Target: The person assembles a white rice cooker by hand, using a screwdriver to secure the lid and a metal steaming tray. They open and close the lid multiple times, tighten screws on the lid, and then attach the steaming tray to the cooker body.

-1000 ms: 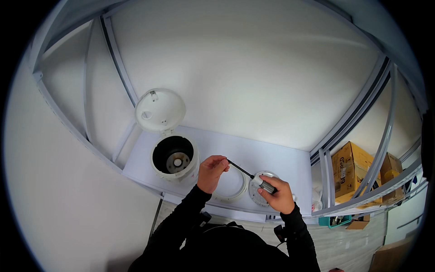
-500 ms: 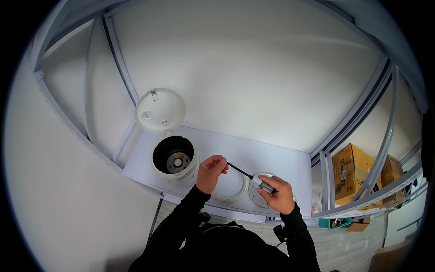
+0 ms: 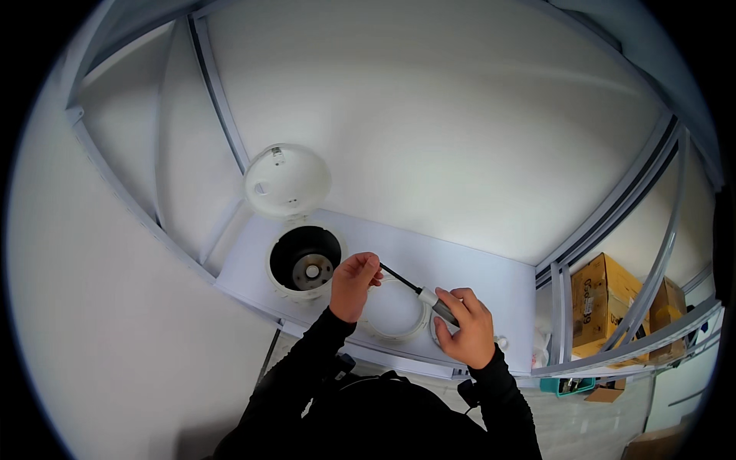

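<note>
A screwdriver with a grey handle and a thin black shaft slants between my two hands. My right hand is closed around its handle. At the shaft's far end, my left hand pinches the tip; whether a small part sits in the fingertips is hidden. Below the shaft a white ring lies on the white table. Under my right hand a round disc is mostly covered. To the left of my left hand stands a white rice cooker, its lid raised, its dark inside showing a metal plate.
A small whitish piece lies right of my right hand. Grey metal frame posts and a white back panel surround the table. Beyond the right posts are cardboard boxes and a teal basket.
The view has shifted a little, so the cooker and table sit farther right. Both hands keep their grip on the screwdriver. My right hand now covers more of the round disc.
</note>
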### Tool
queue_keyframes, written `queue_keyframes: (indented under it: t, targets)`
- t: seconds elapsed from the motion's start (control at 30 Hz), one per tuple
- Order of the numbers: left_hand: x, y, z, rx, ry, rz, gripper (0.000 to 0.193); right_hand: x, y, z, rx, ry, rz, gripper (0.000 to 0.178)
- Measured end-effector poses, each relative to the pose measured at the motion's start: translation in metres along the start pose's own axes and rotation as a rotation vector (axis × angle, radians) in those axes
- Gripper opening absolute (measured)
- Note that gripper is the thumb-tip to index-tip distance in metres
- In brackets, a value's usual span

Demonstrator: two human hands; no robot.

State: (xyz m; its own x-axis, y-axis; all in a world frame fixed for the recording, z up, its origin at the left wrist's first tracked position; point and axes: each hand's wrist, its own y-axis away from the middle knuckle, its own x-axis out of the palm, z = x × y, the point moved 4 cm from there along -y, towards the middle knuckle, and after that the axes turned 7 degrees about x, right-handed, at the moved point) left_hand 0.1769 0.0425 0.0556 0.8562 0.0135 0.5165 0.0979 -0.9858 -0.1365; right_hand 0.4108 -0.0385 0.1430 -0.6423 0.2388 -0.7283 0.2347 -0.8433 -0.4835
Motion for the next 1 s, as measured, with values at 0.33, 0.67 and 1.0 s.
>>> queue_keyframes:
  t: [0.33,0.67,1.0]
  targets:
    - [-0.058,-0.028,-0.064,0.099,0.08,0.007,0.019,0.051,-0.039,0.039,-0.085,-0.368,0.082,0.049]
    - [-0.139,-0.1,-0.102,-0.026,0.026,0.11,0.027,0.127,-0.1,0.099,-0.026,-0.209,-0.035,0.049]
    - [-0.152,-0.138,-0.102,-0.144,-0.081,0.515,0.038,0.177,-0.144,0.149,0.147,-0.115,-0.241,0.045]
